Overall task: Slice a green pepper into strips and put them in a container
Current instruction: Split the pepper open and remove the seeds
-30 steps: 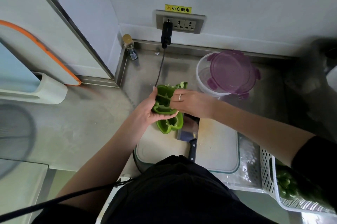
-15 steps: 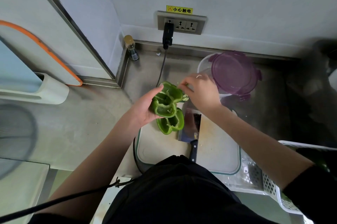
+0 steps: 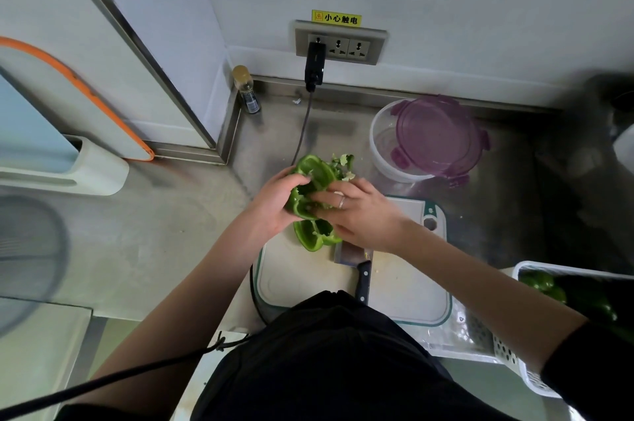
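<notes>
My left hand [image 3: 274,202] grips a green pepper half [image 3: 314,177] held cut side up above the far end of the white cutting board [image 3: 298,278]. My right hand [image 3: 356,211], with a ring on it, has its fingers inside that half. A second pepper half [image 3: 314,237] lies on the board just below my hands. A small pile of pepper core scraps [image 3: 343,163] sits on the steel counter behind. The cleaver [image 3: 356,264] rests on the board with its black handle toward me. The clear round container [image 3: 387,146] stands at the back right, its purple lid [image 3: 437,136] tilted across it.
A white perforated basket [image 3: 521,376] with more green peppers sits at the right edge. A small bottle [image 3: 246,91] stands in the back corner. A black plug and cable [image 3: 314,67] hang from the wall socket down to the counter. A rack with boards is at left.
My right hand went out toward the scrap pile by the container, then came back onto the pepper half in my left hand. The half has stayed above the board.
</notes>
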Available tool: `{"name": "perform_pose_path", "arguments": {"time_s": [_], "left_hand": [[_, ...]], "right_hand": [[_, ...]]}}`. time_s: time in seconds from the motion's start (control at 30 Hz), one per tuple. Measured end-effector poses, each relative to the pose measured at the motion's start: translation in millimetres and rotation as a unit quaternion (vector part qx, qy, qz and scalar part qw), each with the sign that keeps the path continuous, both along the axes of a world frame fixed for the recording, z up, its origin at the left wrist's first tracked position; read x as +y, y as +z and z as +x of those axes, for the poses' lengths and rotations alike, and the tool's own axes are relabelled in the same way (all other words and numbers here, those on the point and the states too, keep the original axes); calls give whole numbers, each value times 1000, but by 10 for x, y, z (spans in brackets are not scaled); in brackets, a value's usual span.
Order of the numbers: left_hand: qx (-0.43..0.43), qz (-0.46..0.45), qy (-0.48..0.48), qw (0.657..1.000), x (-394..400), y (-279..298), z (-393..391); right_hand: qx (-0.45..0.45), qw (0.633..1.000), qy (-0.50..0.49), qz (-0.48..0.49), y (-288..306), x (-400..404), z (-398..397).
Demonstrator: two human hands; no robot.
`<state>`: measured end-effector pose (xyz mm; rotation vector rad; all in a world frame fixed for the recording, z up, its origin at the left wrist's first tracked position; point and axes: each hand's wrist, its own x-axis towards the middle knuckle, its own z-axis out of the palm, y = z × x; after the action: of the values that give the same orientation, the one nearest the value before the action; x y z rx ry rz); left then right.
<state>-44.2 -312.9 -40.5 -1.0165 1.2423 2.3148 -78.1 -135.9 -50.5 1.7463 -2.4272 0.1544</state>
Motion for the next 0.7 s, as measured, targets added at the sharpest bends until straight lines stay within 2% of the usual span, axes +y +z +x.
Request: {"name": "perform_pose_path", "arguments": {"time_s": [0.13, 0.23, 0.33, 0.4, 0.47, 0.53, 0.6, 0.63, 0.7], "left_hand": [[-43, -40, -57, 997, -33, 16, 0], [-42, -48, -50, 997, -56, 92, -93], [11, -145, -31, 989, -65, 187, -309], [41, -245, -57, 967, -79, 238, -448], [65, -326, -98, 938, -104, 270, -535], [73, -345, -116, 929, -125, 284, -570], [90, -353, -135, 922, -102, 315, -576], [100, -360, -148, 916, -83, 323, -575], [112, -368, -154, 910, -55, 336, -579]], "right_hand": [[42, 995, 50, 69, -100, 41, -59], [79, 991, 25, 104, -149, -30, -79], [141, 985, -26, 96, -119, -192, -160], [154, 983, -57, 83, -78, -259, -254], [117, 985, -114, 55, -40, -254, -334], [49, 986, -160, 4, -46, -224, -342], [-1, 989, -142, -27, -76, -246, -306], [-12, 992, -123, -23, -89, -270, -273], [-20, 993, -107, 45, -88, -314, -228]]}}
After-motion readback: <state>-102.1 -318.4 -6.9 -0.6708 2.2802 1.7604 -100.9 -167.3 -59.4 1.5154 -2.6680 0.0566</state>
